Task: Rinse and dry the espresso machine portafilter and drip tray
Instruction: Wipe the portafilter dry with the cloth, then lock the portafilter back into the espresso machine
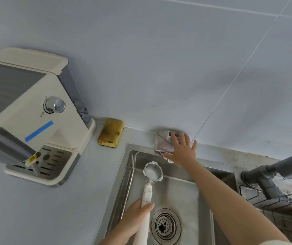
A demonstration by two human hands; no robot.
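Portafilter: above the left half of the sink, with the metal head toward the sink's back rim and the white handle toward the person.
Left hand: fingers and thumb are wrapped round the lower handle, over the sink's front part.
Right hand: at the sink's back rim, fingers spread and almost straight, laid on the cloth; it grips nothing.
Cloth: crumpled on the back rim. It looks soft and light, easy to gather in one hand.
Handling: stiff, probably head-heavy, and the metal is likely slippery if wet (drops cannot be seen). Best to keep the handle and wipe the head.
Drip tray: left of the sink, seated in the machine. It is probably light but may hold water, so take both side edges and keep it level.
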